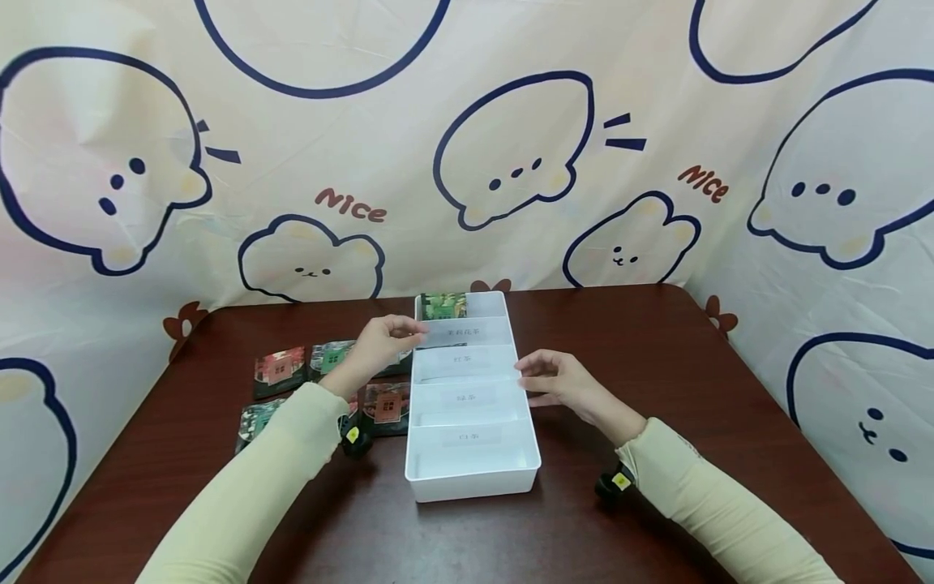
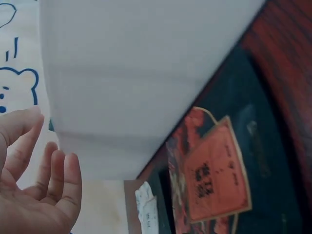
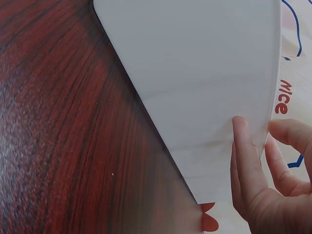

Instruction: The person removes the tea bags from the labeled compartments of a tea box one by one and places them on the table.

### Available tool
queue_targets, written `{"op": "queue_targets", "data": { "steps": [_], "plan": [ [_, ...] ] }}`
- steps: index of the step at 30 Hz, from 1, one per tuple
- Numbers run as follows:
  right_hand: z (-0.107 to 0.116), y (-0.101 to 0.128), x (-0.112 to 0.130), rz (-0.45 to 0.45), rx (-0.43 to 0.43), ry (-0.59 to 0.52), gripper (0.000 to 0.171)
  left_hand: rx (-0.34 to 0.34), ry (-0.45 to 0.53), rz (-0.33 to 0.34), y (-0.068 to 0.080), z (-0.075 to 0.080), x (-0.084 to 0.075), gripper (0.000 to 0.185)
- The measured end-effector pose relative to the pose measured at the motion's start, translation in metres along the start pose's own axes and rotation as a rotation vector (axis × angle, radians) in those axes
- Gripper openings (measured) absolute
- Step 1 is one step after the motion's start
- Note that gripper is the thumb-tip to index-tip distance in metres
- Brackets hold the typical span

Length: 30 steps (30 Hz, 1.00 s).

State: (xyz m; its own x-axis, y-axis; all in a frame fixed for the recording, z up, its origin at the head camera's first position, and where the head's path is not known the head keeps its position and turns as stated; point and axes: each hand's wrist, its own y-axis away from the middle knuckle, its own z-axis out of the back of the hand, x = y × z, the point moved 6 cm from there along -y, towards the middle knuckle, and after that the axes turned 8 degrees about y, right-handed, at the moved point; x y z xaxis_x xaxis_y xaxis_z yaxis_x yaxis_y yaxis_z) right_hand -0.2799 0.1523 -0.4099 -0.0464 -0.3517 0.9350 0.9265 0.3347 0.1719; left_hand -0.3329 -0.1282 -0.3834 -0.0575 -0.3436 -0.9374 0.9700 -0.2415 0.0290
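Note:
A long white divided box (image 1: 474,491) stands lengthwise on the table, with printed labels on its dividers. In its far compartment lies a green tea packet (image 1: 443,306). My left hand (image 1: 381,345) is at the box's left rim near the far end, thumb and forefinger tips close together; no held thing shows in the left wrist view. On the opposite side, my right hand (image 1: 562,380) touches the box, one fingertip against the outer wall and others at the rim.
Several tea packets lie left of the box, partly behind my left arm: a red one (image 1: 280,370), a green one (image 1: 330,357) and a dark one with an orange label (image 1: 387,408). A cartoon-printed cloth (image 1: 511,259) hangs behind the brown table (image 1: 613,324).

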Motion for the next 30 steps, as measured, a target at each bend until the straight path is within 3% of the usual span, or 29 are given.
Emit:
{"op": "queue_targets", "data": {
  "steps": [8, 20, 30],
  "plan": [
    [0.0008, 0.0000, -0.0006, 0.004, -0.002, 0.004, 0.035, 0.021, -0.087, 0.008, 0.0005, -0.0014, 0.0075, 0.026],
    [0.0016, 0.0009, -0.0008, 0.001, -0.006, 0.005, 0.035, 0.028, -0.195, -0.018, 0.0037, -0.0057, 0.0030, 0.018],
    [-0.0002, 0.0000, -0.0008, 0.010, 0.000, 0.000, 0.034, -0.001, -0.218, -0.002, 0.0061, -0.0049, 0.0005, 0.016]
  ]
}}
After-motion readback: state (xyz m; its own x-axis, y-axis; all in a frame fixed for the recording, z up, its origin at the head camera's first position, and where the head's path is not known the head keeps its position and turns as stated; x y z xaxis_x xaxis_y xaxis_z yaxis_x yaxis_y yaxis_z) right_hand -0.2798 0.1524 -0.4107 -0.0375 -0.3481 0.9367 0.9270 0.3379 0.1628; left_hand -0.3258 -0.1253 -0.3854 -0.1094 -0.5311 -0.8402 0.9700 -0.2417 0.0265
